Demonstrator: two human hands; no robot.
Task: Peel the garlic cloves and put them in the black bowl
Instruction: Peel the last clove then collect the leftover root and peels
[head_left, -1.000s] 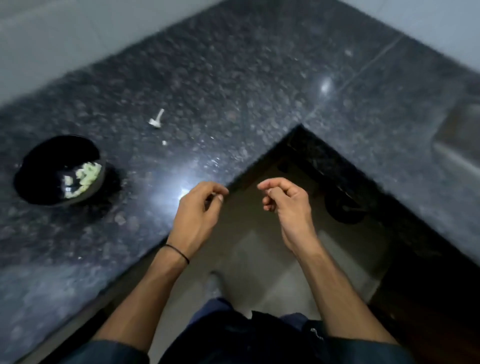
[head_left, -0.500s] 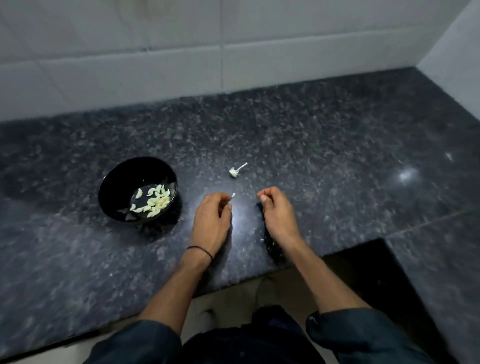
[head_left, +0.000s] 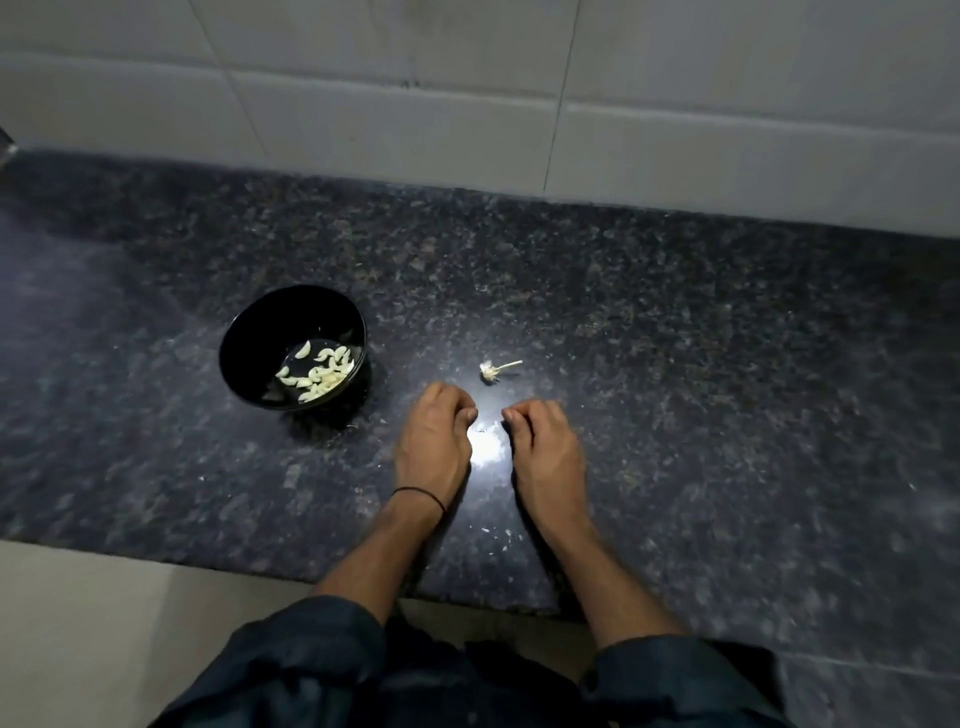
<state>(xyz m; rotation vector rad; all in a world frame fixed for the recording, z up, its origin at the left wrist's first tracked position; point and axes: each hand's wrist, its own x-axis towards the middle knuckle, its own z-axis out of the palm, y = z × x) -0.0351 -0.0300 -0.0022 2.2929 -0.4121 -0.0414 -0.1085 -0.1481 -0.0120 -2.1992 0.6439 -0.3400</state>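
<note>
Beside the black bowl (head_left: 260, 332), left hand (head_left: 434, 447) and right hand (head_left: 545, 452) on counter (head_left: 701, 364), fingers curled, contents hidden.

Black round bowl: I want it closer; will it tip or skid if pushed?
The black round bowl looks deep: a high push might tip it. The glossy granite counter probably lets it skid. Probably light: few peeled cloves.

The black bowl (head_left: 262, 332) stood on the dark granite countertop (head_left: 701, 364), left of centre, and held peeled garlic cloves (head_left: 322, 375). A bare garlic stalk (head_left: 491, 370) lay to its right. Nearer, the left hand (head_left: 434, 444) and right hand (head_left: 546, 449) rested side by side with fingers curled, and whether they held anything was not visible.
</note>
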